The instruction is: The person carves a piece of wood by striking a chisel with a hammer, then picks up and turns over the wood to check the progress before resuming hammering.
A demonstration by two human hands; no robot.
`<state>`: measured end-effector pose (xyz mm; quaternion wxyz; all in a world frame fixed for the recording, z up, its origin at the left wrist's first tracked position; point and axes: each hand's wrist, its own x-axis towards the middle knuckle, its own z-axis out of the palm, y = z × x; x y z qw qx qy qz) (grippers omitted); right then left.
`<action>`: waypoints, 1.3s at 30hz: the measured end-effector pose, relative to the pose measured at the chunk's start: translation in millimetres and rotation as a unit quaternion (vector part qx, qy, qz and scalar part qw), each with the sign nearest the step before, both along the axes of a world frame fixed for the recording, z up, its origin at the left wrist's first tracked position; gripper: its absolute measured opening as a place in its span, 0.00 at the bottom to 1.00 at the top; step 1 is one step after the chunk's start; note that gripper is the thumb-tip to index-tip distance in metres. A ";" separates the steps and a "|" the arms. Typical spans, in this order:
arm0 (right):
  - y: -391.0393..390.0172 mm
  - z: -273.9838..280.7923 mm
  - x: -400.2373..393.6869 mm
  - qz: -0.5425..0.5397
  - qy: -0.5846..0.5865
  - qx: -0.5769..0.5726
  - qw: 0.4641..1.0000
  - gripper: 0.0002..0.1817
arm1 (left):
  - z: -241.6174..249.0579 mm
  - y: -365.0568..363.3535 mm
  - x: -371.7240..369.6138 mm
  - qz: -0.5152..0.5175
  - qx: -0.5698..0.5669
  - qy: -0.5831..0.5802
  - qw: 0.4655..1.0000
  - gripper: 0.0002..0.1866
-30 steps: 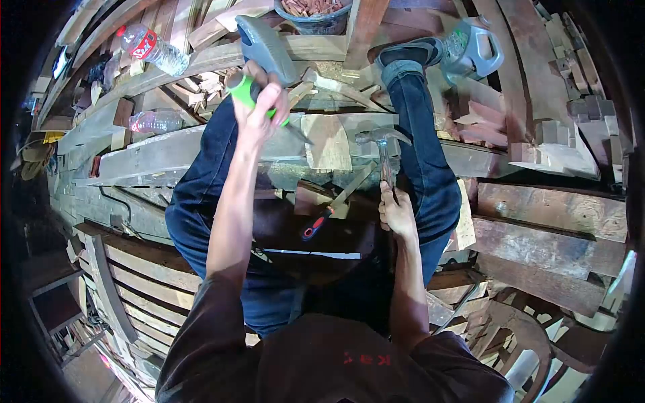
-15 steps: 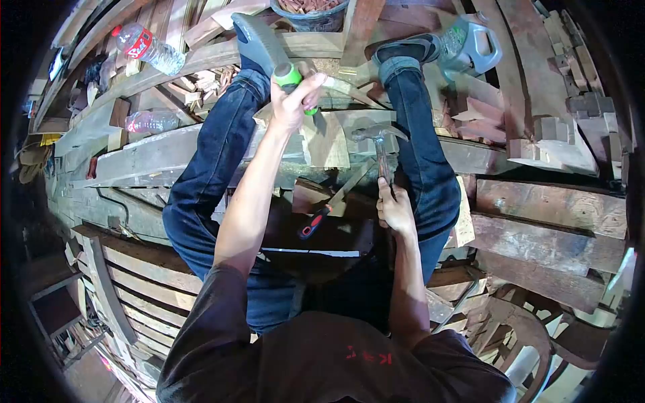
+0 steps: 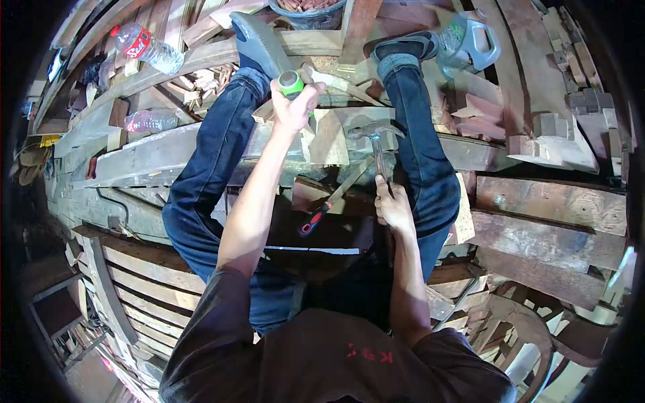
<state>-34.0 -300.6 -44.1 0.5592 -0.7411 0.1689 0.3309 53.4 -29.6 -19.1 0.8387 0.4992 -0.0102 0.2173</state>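
Note:
My left hand [image 3: 293, 107] is wrapped round a green and dark handle [image 3: 290, 82], whose round end faces up; the tool's lower part is mostly hidden and points toward a pale wood piece [image 3: 327, 139]. In my right hand [image 3: 394, 208] is a claw hammer [image 3: 376, 138], held by its wooden handle, with the metal head raised just right of the wood piece. Between my legs lies a tool with a red and black handle [image 3: 314, 220], its blade slanting up to the right.
Plastic bottles [image 3: 149, 50] lie at the upper left, and a jug [image 3: 470, 43] stands at the upper right. A bucket of wood chips [image 3: 310, 19] is at the top. Stacked planks [image 3: 551, 208] fill the right, with wood blocks [image 3: 554, 138] above them.
My left hand and the green handle have shifted slightly, with the handle's end turned more upward. The hammer head has moved slightly left.

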 end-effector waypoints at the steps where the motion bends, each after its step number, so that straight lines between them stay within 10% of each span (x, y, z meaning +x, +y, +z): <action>1: -0.5 0.5 -0.1 -0.001 0.000 0.001 1.000 0.24 | -1.3 -1.3 -1.0 0.006 0.009 -0.001 1.000 0.11; 39: 6.1 17.8 -2.8 -0.009 0.015 -0.002 1.000 0.18 | -7.9 -18.8 -5.1 0.008 0.060 -0.033 0.998 0.09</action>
